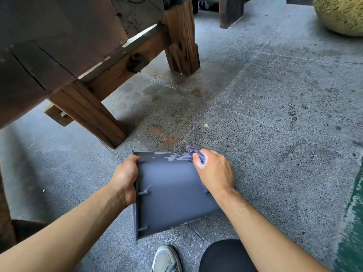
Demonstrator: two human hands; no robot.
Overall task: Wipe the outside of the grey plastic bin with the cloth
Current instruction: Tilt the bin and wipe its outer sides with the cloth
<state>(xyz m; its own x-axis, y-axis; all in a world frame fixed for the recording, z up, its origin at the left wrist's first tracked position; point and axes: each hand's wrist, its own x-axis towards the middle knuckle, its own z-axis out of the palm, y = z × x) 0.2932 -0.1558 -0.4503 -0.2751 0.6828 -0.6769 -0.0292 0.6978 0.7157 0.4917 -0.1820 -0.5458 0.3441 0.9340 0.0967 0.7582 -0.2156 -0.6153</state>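
Note:
The grey plastic bin [170,191] lies on its side on the stone floor, its rim turned to the left. My left hand [125,179] grips the rim at the bin's upper left edge. My right hand [214,169] holds a crumpled blue-purple cloth [193,152] and presses it against the bin's far right corner. A pale wet or scuffed patch [172,157] shows along the bin's far edge, just left of the cloth. A bit of cloth also pokes out under my right wrist.
A heavy wooden bench [82,61] with thick legs stands close to the left and behind the bin. A large speckled pot [341,14] sits at the top right. My shoe [167,259] and knee [225,256] are just below the bin. A green painted strip [353,228] runs along the right edge.

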